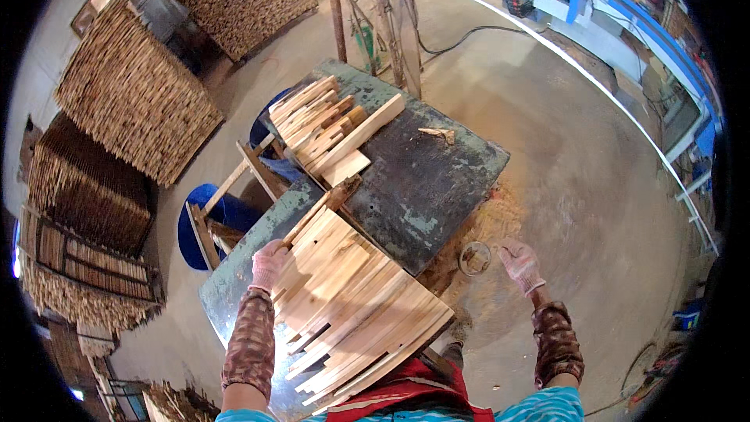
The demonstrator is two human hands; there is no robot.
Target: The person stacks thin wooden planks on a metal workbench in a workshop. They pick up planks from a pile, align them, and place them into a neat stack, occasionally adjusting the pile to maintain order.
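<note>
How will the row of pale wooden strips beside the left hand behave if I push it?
The wooden strips should feel stiff, since they look like solid timber. They may slide separately rather than as one slab: their near ends are staggered and no strap shows. Rolling seems unlikely, as they lie flat beside the left hand.

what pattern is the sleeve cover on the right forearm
The right sleeve cover is mottled dark and light brown, seen in the head view.

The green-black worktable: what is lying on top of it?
The worktable bears a large near group of wooden slats, a smaller far group of wooden slats and a pale wood scrap. Its surface beneath both groups is covered and cannot be seen.
</note>
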